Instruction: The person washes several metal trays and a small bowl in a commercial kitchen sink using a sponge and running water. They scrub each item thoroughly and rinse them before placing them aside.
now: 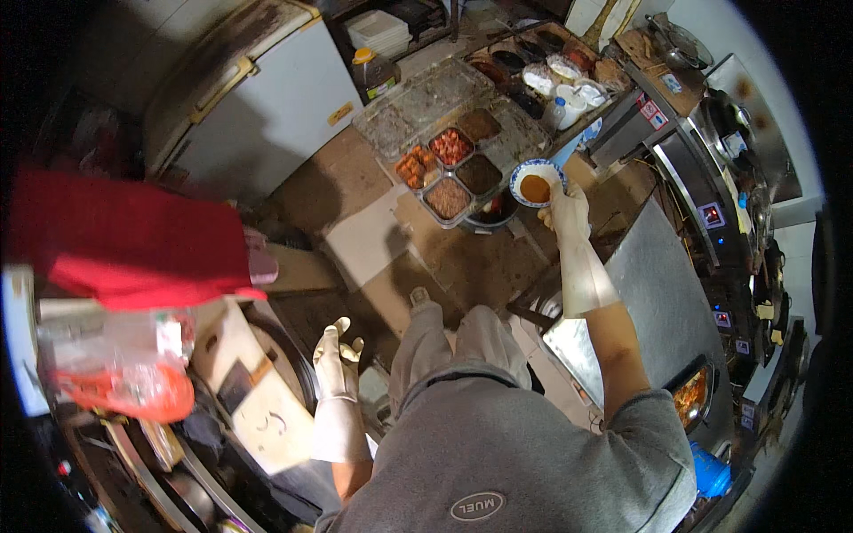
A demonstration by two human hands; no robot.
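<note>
My right hand (pixel 568 212), in a pale rubber glove, grips the rim of a blue-and-white bowl (pixel 524 170) with reddish-brown powder or sauce in it. The bowl is held up beside several square metal tubs: diced red food (pixel 452 146), orange-red chunks (pixel 414 168), minced food (pixel 447 198) and dark contents (pixel 478 174). A dark round pot (pixel 493 216) shows partly below the bowl and tubs. My left hand (pixel 336 356), also gloved, hangs at my left side, fingers apart and holding nothing, near a pale cutting board (pixel 270 420).
A white chest freezer (pixel 286 100) and an oil bottle (pixel 374 73) stand ahead to the left. Seasoning containers (pixel 510 60) sit ahead to the right. Along my right run a steel counter (pixel 660 286) and a food tray (pixel 693 396). Red cloth (pixel 140 240) and plastic bags (pixel 133 390) lie left.
</note>
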